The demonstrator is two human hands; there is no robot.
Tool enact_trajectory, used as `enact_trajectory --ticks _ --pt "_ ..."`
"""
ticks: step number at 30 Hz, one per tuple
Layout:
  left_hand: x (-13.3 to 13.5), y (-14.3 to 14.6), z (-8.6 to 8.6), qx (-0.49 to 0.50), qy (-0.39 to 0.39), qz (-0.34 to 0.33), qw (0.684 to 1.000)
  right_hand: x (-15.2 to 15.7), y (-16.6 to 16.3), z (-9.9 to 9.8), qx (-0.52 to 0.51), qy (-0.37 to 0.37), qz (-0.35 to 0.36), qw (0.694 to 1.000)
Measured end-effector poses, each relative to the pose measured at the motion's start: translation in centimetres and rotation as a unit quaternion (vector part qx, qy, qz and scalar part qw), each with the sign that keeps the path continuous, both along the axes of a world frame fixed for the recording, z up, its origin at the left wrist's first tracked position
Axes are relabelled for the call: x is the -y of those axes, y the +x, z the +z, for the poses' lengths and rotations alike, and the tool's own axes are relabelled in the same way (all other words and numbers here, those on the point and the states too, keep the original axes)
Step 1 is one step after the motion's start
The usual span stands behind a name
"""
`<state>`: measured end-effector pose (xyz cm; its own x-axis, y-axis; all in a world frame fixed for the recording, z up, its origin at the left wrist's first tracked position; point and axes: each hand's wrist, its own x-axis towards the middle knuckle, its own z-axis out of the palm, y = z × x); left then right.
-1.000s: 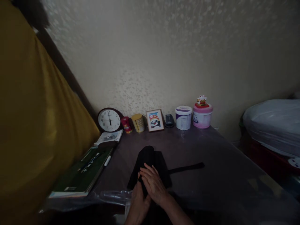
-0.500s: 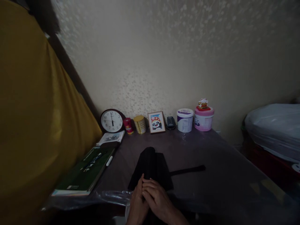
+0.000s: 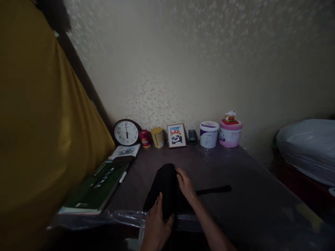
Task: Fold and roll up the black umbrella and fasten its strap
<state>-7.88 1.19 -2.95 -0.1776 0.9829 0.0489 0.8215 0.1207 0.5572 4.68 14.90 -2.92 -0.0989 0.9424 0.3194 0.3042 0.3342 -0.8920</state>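
Note:
A black cloth bundle (image 3: 162,183), partly rolled or folded, lies at the near edge of the table; I cannot tell exactly what kind of item it is. From its right side a thin black strap (image 3: 216,190) stretches out across the tabletop. My left hand (image 3: 157,221) grips the bundle's near end, fingers along its left side and thumb on the right. Higher up, my right hand (image 3: 185,182) has its fingers closed at the bundle's far right edge. Part of the cloth is hidden behind the right hand and forearm.
Along the wall stand a clock (image 3: 126,132), a red can (image 3: 144,138), a yellow tin (image 3: 157,137), a framed panda picture (image 3: 176,135), a white tub (image 3: 208,135) and a pink tub (image 3: 230,135). Green book (image 3: 96,188) and white pen (image 3: 123,177) lie left, beside a yellow curtain (image 3: 52,122).
My right hand has moved from beside my left hand up to the bundle's far right edge. The right flap of cloth no longer spreads out flat. My left hand has stayed at the near end.

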Motion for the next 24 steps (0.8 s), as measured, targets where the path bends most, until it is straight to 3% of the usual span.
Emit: enact_trajectory --ticks 4,9,14,17,21,24 --pt "0.0 0.3 0.2 -0.025 -0.015 0.01 1.0 -0.2 3.9 -1.7 -0.058 -0.093 -0.073 0.991" --pt "-0.2 0.1 -0.3 -0.031 -0.015 0.007 0.999 2.1 5.2 -2.3 -0.168 -0.233 -0.011 0.958" --pt "-0.2 -0.2 -0.8 -0.031 -0.004 0.008 0.999 3.6 4.6 -0.9 -0.198 -0.263 -0.014 0.944" --pt "-0.2 -0.2 -0.9 -0.025 0.007 0.006 1.0 4.3 4.4 -0.2 -0.249 -0.31 0.002 0.917" --pt "-0.1 -0.2 -0.9 -0.002 0.015 0.005 1.0 5.1 3.9 -0.3 -0.287 -0.357 0.048 0.887" --pt "0.0 -0.3 -1.0 0.013 0.012 0.006 1.0 5.7 2.8 -0.9 -0.267 -0.351 0.094 0.893"
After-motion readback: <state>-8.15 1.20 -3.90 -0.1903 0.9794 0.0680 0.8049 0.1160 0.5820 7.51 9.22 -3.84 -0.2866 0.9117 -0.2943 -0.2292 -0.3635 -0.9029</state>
